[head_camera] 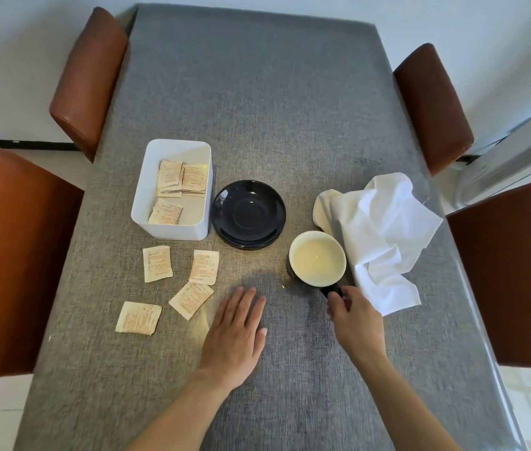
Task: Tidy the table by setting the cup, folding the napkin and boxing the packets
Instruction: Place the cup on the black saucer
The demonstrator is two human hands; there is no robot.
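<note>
A dark cup with a cream inside stands upright on the grey table, right of a black saucer. My right hand pinches the cup's dark handle at its near side. A crumpled white napkin lies just right of the cup. A white box left of the saucer holds several beige packets. Several more packets lie loose on the table in front of the box. My left hand rests flat on the cloth, fingers apart, near the closest loose packet.
The grey table has brown leather chairs on both sides, two left and two right. A white appliance stands at the far right. A cream object peeks out under the napkin's left edge.
</note>
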